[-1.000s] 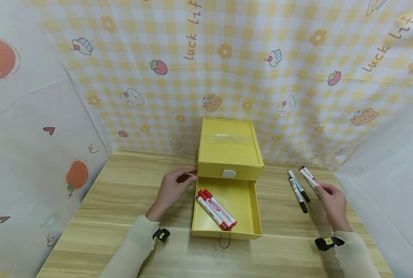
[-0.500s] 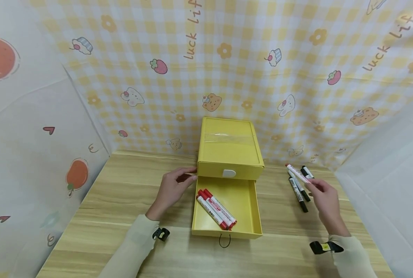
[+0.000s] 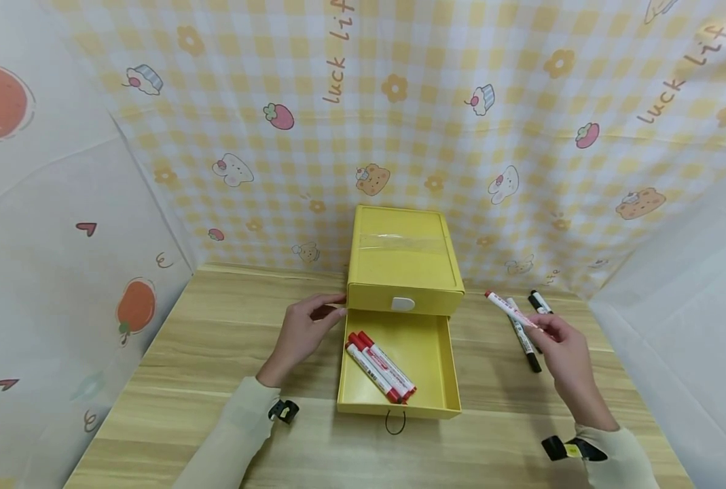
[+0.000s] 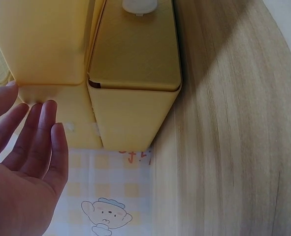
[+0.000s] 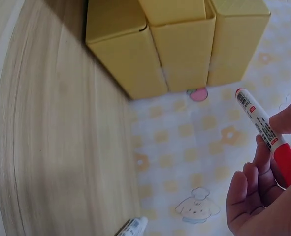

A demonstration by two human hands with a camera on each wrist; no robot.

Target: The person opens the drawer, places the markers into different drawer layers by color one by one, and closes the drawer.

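My right hand [image 3: 564, 350] pinches a white-barrelled red marker [image 3: 512, 310] between thumb and fingers, above the right side of the table. In the right wrist view the red cap of the marker [image 5: 287, 160] lies toward the palm. My left hand [image 3: 301, 333] touches the left side of a yellow drawer box [image 3: 405, 255]; the left wrist view shows its fingers [image 4: 47, 123] loosely extended against the wall. The box's pulled-out drawer [image 3: 430, 353] holds several red markers [image 3: 379, 367] lying together at its left.
Beneath the held marker, black-capped markers [image 3: 530, 356] lie on the wooden table [image 3: 497, 435], with another black marker [image 3: 540, 302] further back. A wire loop [image 3: 395, 424] hangs at the open drawer's front. Checked cloth [image 3: 277, 170] covers the wall behind the box.
My right hand has lifted the red marker from beside the black ones and moved it left, toward the drawer box. My left hand stays in place.
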